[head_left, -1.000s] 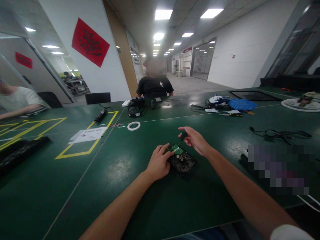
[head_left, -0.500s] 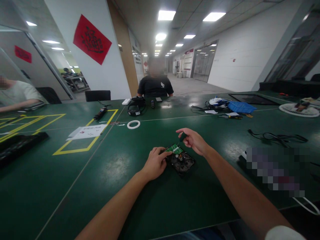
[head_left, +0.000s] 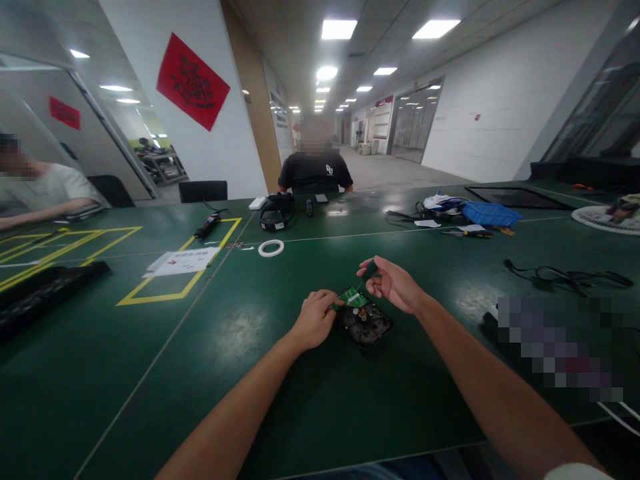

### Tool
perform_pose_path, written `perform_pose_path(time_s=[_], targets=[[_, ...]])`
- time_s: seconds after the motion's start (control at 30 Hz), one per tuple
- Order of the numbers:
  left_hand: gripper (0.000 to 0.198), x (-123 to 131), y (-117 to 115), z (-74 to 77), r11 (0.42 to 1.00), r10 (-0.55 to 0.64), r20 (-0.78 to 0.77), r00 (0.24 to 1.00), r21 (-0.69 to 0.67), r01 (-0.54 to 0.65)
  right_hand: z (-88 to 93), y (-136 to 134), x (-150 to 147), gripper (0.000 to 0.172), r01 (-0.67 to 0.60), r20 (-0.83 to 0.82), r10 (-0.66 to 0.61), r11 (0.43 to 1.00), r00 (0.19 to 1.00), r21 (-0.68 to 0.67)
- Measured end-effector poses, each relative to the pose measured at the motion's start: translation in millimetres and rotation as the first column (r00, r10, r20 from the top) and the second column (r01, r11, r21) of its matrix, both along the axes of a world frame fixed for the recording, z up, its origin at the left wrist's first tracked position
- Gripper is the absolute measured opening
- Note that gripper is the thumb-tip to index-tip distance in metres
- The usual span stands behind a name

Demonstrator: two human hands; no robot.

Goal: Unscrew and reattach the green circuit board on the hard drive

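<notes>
A black hard drive [head_left: 367, 325] lies on the green table [head_left: 250, 373] in front of me, with a small green circuit board [head_left: 353, 297] at its far end. My left hand [head_left: 313, 320] rests at the drive's left edge, fingers curled and fingertips touching the circuit board. My right hand [head_left: 393, 283] hovers just behind the drive, fingers pinched round a dark-handled screwdriver [head_left: 369, 270] whose tip points down at the board.
A white tape ring [head_left: 271, 248], a paper sheet [head_left: 183, 261] in a yellow marked box, a headset [head_left: 275, 215], a blue tray [head_left: 491, 213] and black cables [head_left: 565, 275] lie further off. One person sits across the table [head_left: 315, 172], another at the far left [head_left: 40, 193].
Both hands stay at the drive with barely any shift; the view has moved slightly, so everything sits a little to the right.
</notes>
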State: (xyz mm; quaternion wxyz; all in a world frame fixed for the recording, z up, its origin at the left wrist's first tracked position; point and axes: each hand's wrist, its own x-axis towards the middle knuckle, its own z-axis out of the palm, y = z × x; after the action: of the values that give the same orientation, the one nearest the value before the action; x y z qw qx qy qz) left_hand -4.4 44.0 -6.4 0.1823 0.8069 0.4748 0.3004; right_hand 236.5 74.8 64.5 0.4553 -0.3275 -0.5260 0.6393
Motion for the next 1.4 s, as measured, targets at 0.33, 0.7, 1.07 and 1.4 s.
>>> perform_pose_path(time_s=[0.33,0.7,1.07,1.4], targets=[[0.026,13,15,-1.7,0.993,0.067,0.206,0.976,-0.108,-0.045,-4.5,1,-2,0.024,0.103,0.112,-0.118,0.986,0.987,0.134],[0.023,13,13,-5.8,0.992,0.09,0.211,0.973,-0.102,-0.07,1.7,-3,-3,0.031,0.04,0.079,-0.043,0.998,0.996,0.041],[0.024,9,8,-5.2,0.996,0.054,0.223,0.973,-0.083,-0.036,0.3,0,-4,0.043,-0.002,-0.092,-0.005,0.997,0.996,-0.079],[0.025,8,10,-12.0,0.996,0.06,0.221,0.973,-0.072,-0.045,-9.8,5,0,0.034,0.211,0.044,-0.215,0.974,0.976,0.086]])
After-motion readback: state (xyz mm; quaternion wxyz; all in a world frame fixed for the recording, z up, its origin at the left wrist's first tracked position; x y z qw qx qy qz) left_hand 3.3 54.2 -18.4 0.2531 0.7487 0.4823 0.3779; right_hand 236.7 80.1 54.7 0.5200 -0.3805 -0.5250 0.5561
